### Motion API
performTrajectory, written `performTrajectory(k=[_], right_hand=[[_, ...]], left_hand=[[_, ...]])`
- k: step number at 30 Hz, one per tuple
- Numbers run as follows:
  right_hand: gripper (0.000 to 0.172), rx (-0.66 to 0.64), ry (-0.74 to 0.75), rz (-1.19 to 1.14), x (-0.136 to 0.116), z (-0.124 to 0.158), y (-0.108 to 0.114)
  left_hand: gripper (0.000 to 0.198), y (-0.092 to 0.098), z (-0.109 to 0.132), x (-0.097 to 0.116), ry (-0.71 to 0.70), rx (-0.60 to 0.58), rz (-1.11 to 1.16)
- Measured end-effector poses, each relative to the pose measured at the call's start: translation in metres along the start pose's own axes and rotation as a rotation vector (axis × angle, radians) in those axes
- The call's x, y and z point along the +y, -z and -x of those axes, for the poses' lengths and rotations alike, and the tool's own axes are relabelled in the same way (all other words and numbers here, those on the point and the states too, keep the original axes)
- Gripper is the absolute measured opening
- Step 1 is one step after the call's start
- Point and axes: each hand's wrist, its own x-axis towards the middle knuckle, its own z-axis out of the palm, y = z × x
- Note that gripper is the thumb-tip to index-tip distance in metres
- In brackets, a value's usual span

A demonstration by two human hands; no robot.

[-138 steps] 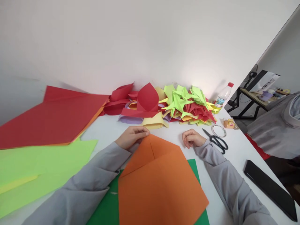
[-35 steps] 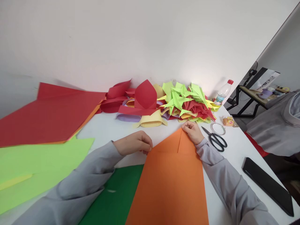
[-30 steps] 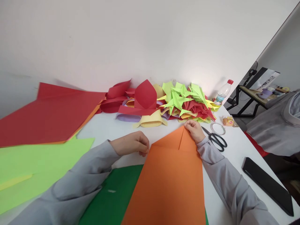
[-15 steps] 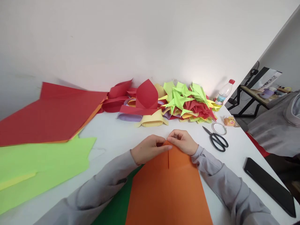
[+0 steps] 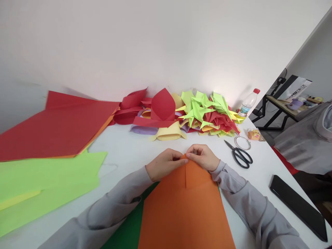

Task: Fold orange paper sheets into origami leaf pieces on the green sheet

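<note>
An orange sheet of paper [image 5: 186, 214] lies in front of me, its two far corners folded inward so that their edges meet along a middle seam. At the far point of the fold, my left hand [image 5: 166, 164] pinches the paper between thumb and fingers. Close beside it, my right hand [image 5: 203, 156] grips the same tip from the right, fingers curled. Under the orange sheet, green paper [image 5: 128, 224] shows on the left and as a thin strip on the right. The fingers partly hide the tip.
Red sheets [image 5: 64, 128] and lime-green sheets [image 5: 52, 180] lie on the left. Folded paper shapes [image 5: 199, 110] are heaped along the wall. To the right are scissors [image 5: 240, 154], a tape roll [image 5: 242, 142], a wrapped snack [image 5: 254, 134], a bottle [image 5: 249, 102] and a black flat object [image 5: 298, 207].
Both hands stay at the tip of the orange paper, with the left fingertips shifted slightly. The view has moved a little.
</note>
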Motion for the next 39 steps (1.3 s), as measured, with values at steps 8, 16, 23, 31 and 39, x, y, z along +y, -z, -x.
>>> performTrajectory(k=[8, 16, 23, 31, 39], right_hand=[[0.029, 0.021, 0.011, -0.017, -0.002, 0.001, -0.002], [0.030, 0.015, -0.009, -0.004, -0.003, 0.001, -0.001], [0.030, -0.004, -0.005, 0.095, 0.000, 0.001, 0.001], [0.020, -0.052, 0.006, 0.145, -0.007, 0.005, -0.003], [0.014, -0.048, -0.015, 0.085, -0.012, 0.006, -0.001]], left_hand=[[0.041, 0.001, 0.000, 0.000, 0.021, -0.032, 0.063], [0.040, 0.002, 0.000, 0.001, 0.004, 0.058, 0.091], [0.035, 0.007, -0.001, 0.004, -0.027, 0.207, 0.059], [0.029, 0.006, 0.001, 0.007, -0.112, 0.202, -0.070], [0.026, 0.010, 0.004, 0.010, -0.148, 0.271, -0.101]])
